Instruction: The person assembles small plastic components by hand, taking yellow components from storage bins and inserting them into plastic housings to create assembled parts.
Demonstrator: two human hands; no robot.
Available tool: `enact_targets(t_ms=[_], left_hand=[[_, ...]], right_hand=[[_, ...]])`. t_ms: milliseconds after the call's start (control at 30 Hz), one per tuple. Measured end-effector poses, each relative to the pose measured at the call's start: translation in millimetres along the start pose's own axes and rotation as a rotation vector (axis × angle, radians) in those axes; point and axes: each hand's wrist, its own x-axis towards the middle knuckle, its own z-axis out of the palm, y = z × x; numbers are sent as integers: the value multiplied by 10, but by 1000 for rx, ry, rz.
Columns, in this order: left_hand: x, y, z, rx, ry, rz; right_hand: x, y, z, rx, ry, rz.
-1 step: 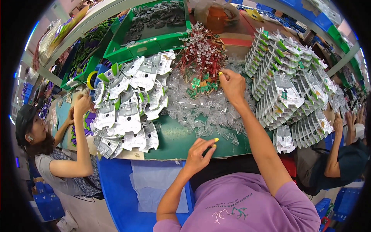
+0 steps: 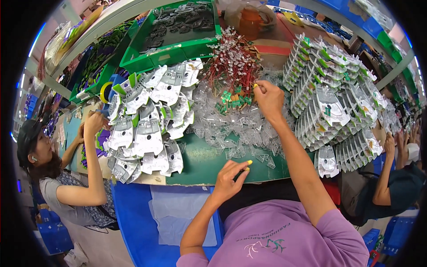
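My right hand [image 2: 270, 101] reaches over the bench, its fingers pinched together at the right edge of a bundle of red wires [image 2: 235, 58] with clear ends. What it grips, if anything, is hidden. Small green circuit boards [image 2: 234, 101] lie just left of its fingertips. Yellow covers show on fingertips of both hands. Close to the bench's near edge is my left hand [image 2: 229, 180], its thumb and index finger stretched out slightly apart, nothing visible between them. Beyond it, clear plastic pieces [image 2: 235, 127] are heaped on the green bench top [image 2: 200, 162].
White and grey curved shells [image 2: 149, 135] with green edges pile up at left; more shells [image 2: 331, 111] stand in stacked rows at right. A green tray [image 2: 167, 55] of dark parts sits behind. A blue bin [image 2: 126, 213] is below the bench. Co-workers sit on both sides.
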Motion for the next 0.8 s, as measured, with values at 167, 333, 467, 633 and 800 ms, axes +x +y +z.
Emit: enact_targets(t_ms=[167,333,467,633,800], left_hand=[[-49,-40,-15,-10,20,-9],[0,-10,-22,11,-7,32],[-31,-35,-16,53,-6,46],[16,-35,5,57,8,59],[2,-17,2,61,28,63]], right_hand=[[-415,-483,-501,257,-36,-120],[-179,-733,-683,365,38,-219],[363,-865,-418,124,-48,-334],[962,-1451,-499,569,110,-374],[915,-1569,-506,324,189,-619]])
